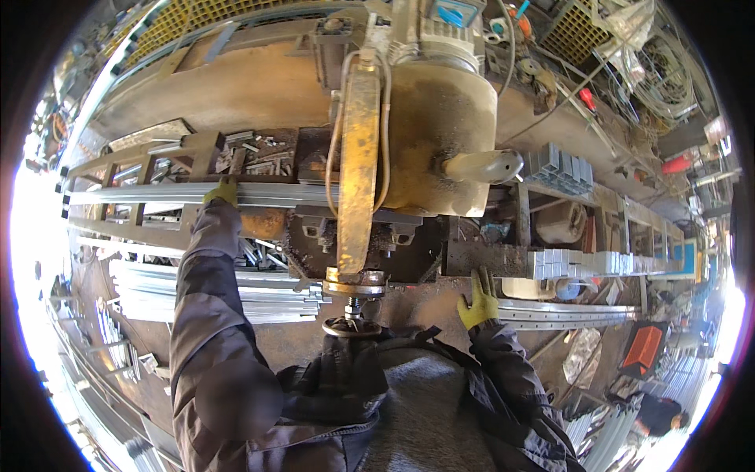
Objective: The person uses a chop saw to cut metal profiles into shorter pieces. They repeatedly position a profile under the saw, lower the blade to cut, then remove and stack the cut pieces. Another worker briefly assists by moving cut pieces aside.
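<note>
My left hand, in a yellow-green glove, is closed over the bundle of long silvery metal bars left of the cutting machine. Its fingertips are partly hidden. The bars run right, under the machine's worn yellow blade guard. My right hand, in a matching glove, is held with fingers spread by the front edge of a dark steel plate. It holds nothing; whether the fingertips touch the plate, I cannot tell. A row of short cut metal pieces lies just right of that plate.
A vise handwheel juts toward my body between my arms. The machine's big motor housing stands behind. Stacked square tubes sit at the back right. Long profiles lie low on the left, and perforated rails low on the right.
</note>
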A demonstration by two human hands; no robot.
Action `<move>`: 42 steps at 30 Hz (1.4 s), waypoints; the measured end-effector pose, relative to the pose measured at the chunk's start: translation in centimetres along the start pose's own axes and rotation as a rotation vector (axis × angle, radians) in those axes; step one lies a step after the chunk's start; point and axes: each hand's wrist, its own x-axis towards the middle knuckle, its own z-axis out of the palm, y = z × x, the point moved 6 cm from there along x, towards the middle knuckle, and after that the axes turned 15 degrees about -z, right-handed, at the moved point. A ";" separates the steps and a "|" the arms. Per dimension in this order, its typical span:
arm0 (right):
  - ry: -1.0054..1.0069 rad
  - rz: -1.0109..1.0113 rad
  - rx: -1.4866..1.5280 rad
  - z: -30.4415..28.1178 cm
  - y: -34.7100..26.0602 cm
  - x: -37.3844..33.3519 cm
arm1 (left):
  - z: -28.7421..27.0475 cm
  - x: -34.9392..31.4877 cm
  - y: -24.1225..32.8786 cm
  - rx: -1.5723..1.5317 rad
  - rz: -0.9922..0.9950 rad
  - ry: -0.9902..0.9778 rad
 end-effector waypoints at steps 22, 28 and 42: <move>0.010 0.089 0.055 -0.7 -0.8 0.2 | -0.7 -4.2 7.9 -0.041 0.277 -0.035; -0.014 0.098 0.051 -1.2 -0.9 0.2 | -3.4 -13.0 8.9 -1.227 0.505 0.136; 0.030 -0.118 0.190 -1.8 2.2 -0.8 | -18.4 -53.2 29.5 -0.922 1.146 0.349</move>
